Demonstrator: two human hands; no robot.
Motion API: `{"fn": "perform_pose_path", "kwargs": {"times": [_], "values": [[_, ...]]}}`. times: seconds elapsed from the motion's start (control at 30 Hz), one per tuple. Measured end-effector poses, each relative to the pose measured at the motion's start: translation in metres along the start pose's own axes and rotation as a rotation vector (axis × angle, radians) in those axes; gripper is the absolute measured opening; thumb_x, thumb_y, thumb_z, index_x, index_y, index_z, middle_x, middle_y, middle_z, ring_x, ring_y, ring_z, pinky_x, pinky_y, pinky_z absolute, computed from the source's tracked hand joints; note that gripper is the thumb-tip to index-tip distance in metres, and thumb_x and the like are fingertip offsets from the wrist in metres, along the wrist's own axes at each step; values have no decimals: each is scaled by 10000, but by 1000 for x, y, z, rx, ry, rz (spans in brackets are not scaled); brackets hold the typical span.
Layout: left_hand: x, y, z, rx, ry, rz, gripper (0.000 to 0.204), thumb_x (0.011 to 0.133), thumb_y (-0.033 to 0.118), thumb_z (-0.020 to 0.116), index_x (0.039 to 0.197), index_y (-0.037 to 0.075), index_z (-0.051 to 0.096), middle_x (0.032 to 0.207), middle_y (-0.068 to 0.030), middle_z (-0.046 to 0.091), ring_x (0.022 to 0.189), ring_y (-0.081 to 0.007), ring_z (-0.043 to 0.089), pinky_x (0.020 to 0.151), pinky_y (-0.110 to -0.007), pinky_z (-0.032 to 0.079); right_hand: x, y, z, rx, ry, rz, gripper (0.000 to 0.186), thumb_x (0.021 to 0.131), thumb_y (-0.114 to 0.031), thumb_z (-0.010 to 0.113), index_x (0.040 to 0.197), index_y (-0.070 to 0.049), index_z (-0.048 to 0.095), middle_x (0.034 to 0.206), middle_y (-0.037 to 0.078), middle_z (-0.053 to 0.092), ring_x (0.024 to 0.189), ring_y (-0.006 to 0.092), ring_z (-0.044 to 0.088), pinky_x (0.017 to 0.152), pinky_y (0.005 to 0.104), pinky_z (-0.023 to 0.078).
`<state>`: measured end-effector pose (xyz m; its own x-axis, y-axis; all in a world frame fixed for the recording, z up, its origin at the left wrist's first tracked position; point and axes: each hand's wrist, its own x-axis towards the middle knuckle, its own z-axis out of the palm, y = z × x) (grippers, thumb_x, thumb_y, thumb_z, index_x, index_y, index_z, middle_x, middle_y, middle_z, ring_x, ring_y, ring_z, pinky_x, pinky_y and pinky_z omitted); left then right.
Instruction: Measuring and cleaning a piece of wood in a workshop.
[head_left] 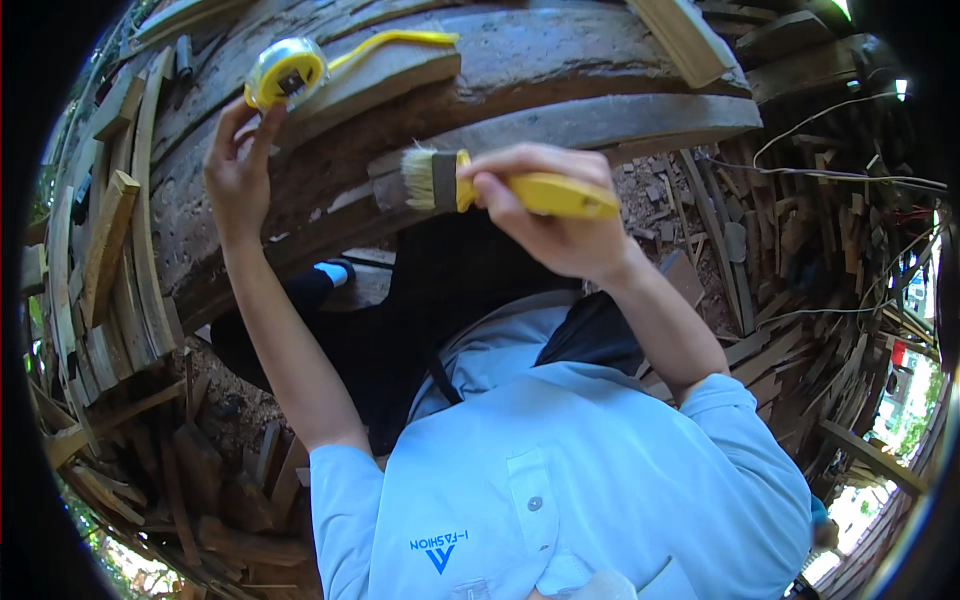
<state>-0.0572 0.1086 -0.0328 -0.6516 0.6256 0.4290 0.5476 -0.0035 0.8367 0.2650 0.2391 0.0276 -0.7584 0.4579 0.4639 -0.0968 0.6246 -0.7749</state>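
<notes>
My left hand [240, 170] holds a yellow and clear tape measure [287, 75] by its lower edge, over the wooden bench at the upper left. Beside it, a yellow strip [400, 40] lies along a short wooden block [400, 80]. My right hand [550, 230] grips a paintbrush with a yellow handle [580, 197] and pale bristles [425, 178]. The bristles point left and lie over a long, curved wooden board [660, 125] at the front of the bench; I cannot tell whether they touch it.
Stacked planks [112, 240] line the left side. Scrap wood [790, 250] is piled at the right, crossed by thin wires [830, 175]. A loose plank [680, 35] juts from the top. My dark-trousered legs and a foot [330, 272] are below the bench.
</notes>
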Motion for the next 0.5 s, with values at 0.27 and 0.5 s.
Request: {"fn": "perform_pose_path", "kwargs": {"times": [0.27, 0.5], "values": [[-5, 18, 0, 101, 12, 6, 344, 935, 292, 815, 1154, 43, 724, 1079, -100, 762, 916, -194, 708, 810, -336, 554, 161, 58, -38, 33, 9, -248, 219, 1105, -147, 552, 1260, -30, 655, 1085, 113, 772, 845, 145, 714, 710, 252, 533], [-7, 26, -1, 106, 16, 60, 340, 887, 242, 846, 1133, 41, 725, 1050, -113, 755, 949, -237, 703, 805, -358, 554, 200, 115, -26, -338, -297, -576, 159, 953, -62, 712, 1108, -90, 690, 789, 82, 695, 688, 289, 655, 755, 410, 523]]}}
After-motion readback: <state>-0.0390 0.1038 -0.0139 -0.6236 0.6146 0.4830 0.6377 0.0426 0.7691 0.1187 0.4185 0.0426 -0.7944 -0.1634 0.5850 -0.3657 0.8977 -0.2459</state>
